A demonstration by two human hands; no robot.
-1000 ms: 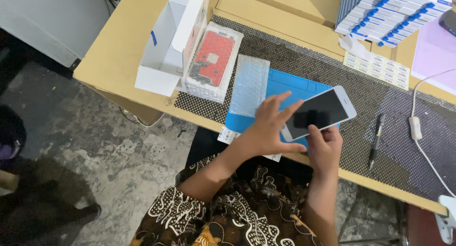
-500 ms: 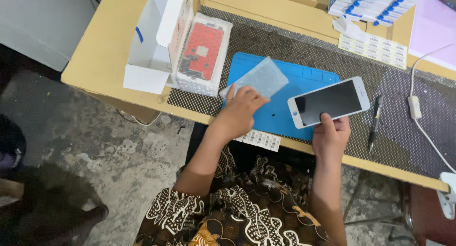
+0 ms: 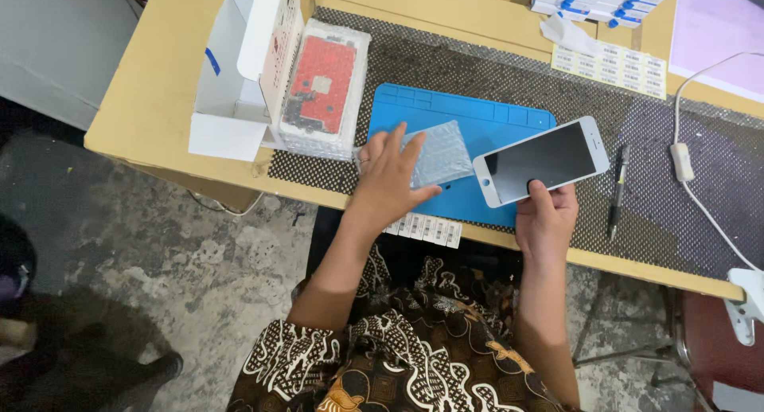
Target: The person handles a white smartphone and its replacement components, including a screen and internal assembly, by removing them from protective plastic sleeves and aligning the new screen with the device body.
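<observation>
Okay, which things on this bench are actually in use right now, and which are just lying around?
In use:
left hand on the bubble-wrap pouch
right hand holding the white smartphone
blue work mat

Lying about:
red screen part in its wrap
open white box
pen
label sheet
white cable

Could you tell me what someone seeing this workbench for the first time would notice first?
Most likely the white phone with a dark screen, held at its lower edge by the right hand over the bright blue mat. Beside it, the left hand lies on a piece of bubble wrap on that mat. Further left, a red and white phone part in clear wrapping leans by an open white box.
</observation>
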